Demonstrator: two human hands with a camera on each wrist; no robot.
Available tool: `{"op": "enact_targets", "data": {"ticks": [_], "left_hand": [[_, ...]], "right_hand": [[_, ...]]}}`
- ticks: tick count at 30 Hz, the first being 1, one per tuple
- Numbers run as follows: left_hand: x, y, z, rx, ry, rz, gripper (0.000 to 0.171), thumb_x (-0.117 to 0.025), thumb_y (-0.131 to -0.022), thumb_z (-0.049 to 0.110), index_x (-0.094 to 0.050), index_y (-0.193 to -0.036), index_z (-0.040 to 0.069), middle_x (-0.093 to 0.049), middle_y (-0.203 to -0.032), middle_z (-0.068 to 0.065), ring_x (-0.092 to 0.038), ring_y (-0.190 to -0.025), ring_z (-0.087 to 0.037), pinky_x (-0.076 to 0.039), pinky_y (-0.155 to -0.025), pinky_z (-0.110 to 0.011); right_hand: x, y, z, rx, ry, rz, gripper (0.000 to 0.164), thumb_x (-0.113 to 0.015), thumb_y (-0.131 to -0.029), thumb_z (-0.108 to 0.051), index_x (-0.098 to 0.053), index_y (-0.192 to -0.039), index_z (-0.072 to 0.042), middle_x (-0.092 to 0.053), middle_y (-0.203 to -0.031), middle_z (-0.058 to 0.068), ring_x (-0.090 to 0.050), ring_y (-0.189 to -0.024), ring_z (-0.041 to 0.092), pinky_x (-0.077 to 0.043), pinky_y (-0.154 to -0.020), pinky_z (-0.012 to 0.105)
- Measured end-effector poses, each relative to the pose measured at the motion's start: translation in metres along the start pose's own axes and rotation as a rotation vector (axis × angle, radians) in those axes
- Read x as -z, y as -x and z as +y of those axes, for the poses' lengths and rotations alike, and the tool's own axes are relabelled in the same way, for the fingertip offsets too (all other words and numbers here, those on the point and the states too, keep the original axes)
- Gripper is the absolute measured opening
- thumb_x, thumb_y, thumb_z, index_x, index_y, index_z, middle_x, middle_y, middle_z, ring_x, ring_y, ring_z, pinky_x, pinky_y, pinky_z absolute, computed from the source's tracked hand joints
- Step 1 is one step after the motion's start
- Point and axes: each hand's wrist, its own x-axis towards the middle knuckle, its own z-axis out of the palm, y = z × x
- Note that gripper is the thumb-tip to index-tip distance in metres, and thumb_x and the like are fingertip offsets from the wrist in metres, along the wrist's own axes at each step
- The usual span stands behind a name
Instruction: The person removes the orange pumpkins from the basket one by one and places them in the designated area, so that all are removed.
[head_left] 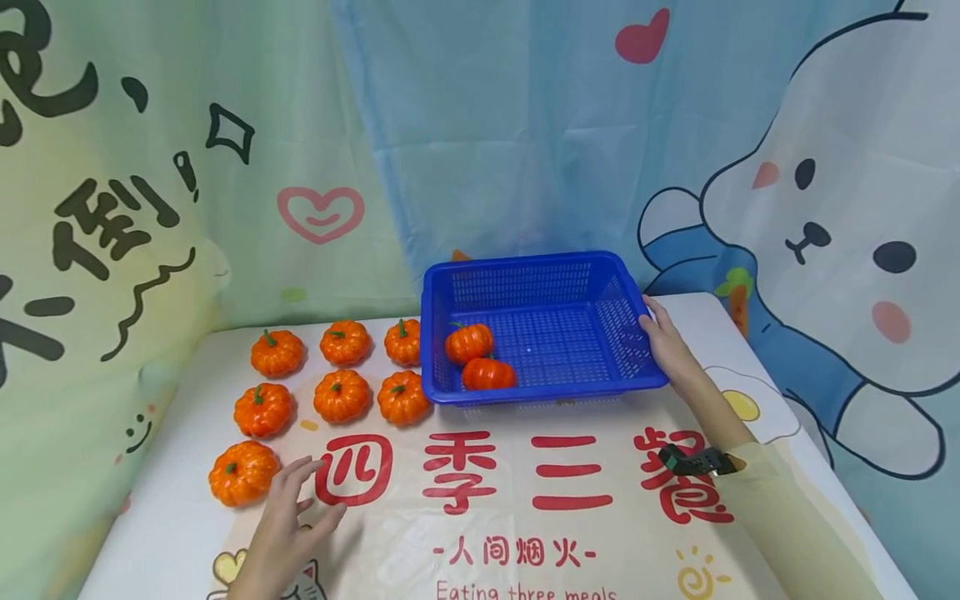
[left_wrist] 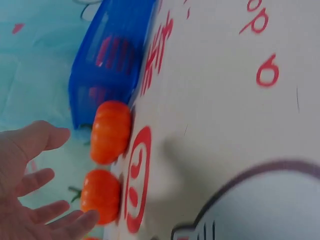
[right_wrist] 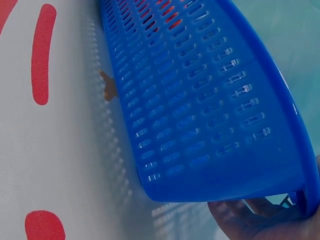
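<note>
A blue plastic basket with slotted walls is at the back middle of the table. Two small orange pumpkins lie inside, one behind the other, both toward the left end. My right hand grips the basket's right end; in the right wrist view its fingers curl under the rim. Fingers spread and holding nothing, my left hand hovers over the front left, beside the nearest loose pumpkin. Whether the basket's base fully touches the table I cannot tell.
Left of the basket, several more orange pumpkins stand in rows, among them one at the back and one close against the basket's left side. A printed cloth covers the table. A patterned curtain hangs behind.
</note>
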Motion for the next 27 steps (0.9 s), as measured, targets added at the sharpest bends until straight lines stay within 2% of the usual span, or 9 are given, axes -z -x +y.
{"op": "enact_targets", "data": {"ticks": [4, 8, 11, 15, 18, 20, 23, 25, 27], "left_hand": [[-0.012, -0.009, 0.012, -0.084, -0.014, -0.013, 0.064, -0.077, -0.082, 0.018, -0.046, -0.136, 0.009, -0.04, -0.141, -0.015, -0.049, -0.123, -0.033, -0.056, -0.091, -0.044], [-0.018, -0.022, 0.029, -0.279, -0.004, 0.002, 0.059, -0.079, -0.08, 0.015, -0.051, -0.132, 0.012, -0.048, -0.135, -0.01, -0.056, -0.116, -0.03, -0.058, -0.085, -0.04], [-0.016, -0.038, 0.051, -0.393, 0.022, -0.045, 0.054, -0.076, -0.084, 0.017, -0.051, -0.131, 0.013, -0.049, -0.134, -0.008, -0.058, -0.113, -0.027, -0.058, -0.086, -0.041], [-0.009, -0.07, 0.09, -0.465, 0.093, -0.175, 0.05, -0.069, -0.09, 0.019, -0.048, -0.135, 0.011, -0.05, -0.136, -0.01, -0.057, -0.118, -0.031, -0.056, -0.091, -0.043], [-0.007, -0.108, 0.125, -0.443, 0.116, -0.27, 0.049, -0.064, -0.094, 0.021, -0.046, -0.137, 0.008, -0.049, -0.138, -0.013, -0.054, -0.125, -0.035, -0.055, -0.094, -0.046], [-0.008, -0.135, 0.147, -0.409, 0.025, -0.304, 0.049, -0.061, -0.095, 0.024, -0.044, -0.138, 0.008, -0.049, -0.138, -0.016, -0.055, -0.124, -0.034, -0.053, -0.096, -0.047], [-0.015, -0.173, 0.173, -0.349, -0.223, -0.335, 0.054, -0.058, -0.097, 0.033, -0.041, -0.141, 0.008, -0.05, -0.139, -0.018, -0.056, -0.121, -0.034, -0.051, -0.099, -0.047], [-0.023, -0.193, 0.185, -0.305, -0.405, -0.363, 0.06, -0.055, -0.097, 0.038, -0.036, -0.145, 0.006, -0.049, -0.141, -0.02, -0.055, -0.123, -0.034, -0.048, -0.102, -0.048], [-0.033, -0.209, 0.193, -0.249, -0.535, -0.411, 0.067, -0.052, -0.098, 0.042, -0.031, -0.148, 0.002, -0.048, -0.144, -0.02, -0.054, -0.125, -0.034, -0.047, -0.104, -0.046]], "right_hand": [[0.001, 0.0, 0.0, -0.001, 0.004, 0.004, 0.06, -0.015, -0.104, -0.046, 0.01, -0.156, -0.027, 0.004, -0.164, 0.017, 0.001, -0.148, 0.048, -0.005, -0.113, 0.073], [0.0, 0.0, 0.001, -0.002, 0.003, 0.003, 0.06, -0.015, -0.105, -0.046, 0.01, -0.156, -0.027, 0.004, -0.164, 0.017, 0.001, -0.148, 0.048, -0.004, -0.113, 0.073], [0.0, 0.0, 0.0, -0.002, 0.004, 0.001, 0.06, -0.015, -0.104, -0.046, 0.01, -0.156, -0.027, 0.004, -0.164, 0.017, 0.001, -0.148, 0.048, -0.004, -0.113, 0.073], [0.003, 0.001, -0.002, -0.003, 0.011, 0.004, 0.061, -0.015, -0.104, -0.048, 0.01, -0.156, -0.028, 0.003, -0.164, 0.017, 0.0, -0.148, 0.048, -0.006, -0.112, 0.074], [0.006, 0.002, -0.002, 0.002, 0.01, 0.012, 0.061, -0.015, -0.104, -0.047, 0.01, -0.156, -0.026, 0.003, -0.163, 0.018, -0.001, -0.148, 0.049, -0.006, -0.112, 0.074], [0.007, 0.002, -0.003, 0.006, 0.009, 0.012, 0.061, -0.015, -0.104, -0.046, 0.01, -0.156, -0.024, 0.003, -0.163, 0.019, 0.0, -0.148, 0.049, -0.005, -0.112, 0.074], [0.005, 0.002, -0.003, 0.012, 0.003, 0.009, 0.061, -0.015, -0.105, -0.045, 0.009, -0.156, -0.023, 0.003, -0.163, 0.018, 0.001, -0.148, 0.048, -0.005, -0.113, 0.073], [0.003, 0.002, -0.003, 0.012, 0.005, 0.006, 0.061, -0.016, -0.105, -0.044, 0.008, -0.156, -0.023, 0.003, -0.163, 0.018, 0.0, -0.148, 0.048, -0.005, -0.113, 0.073], [0.001, 0.003, -0.003, 0.007, 0.002, 0.005, 0.061, -0.016, -0.105, -0.044, 0.008, -0.156, -0.023, 0.003, -0.164, 0.018, 0.0, -0.148, 0.048, -0.005, -0.113, 0.073]]}}
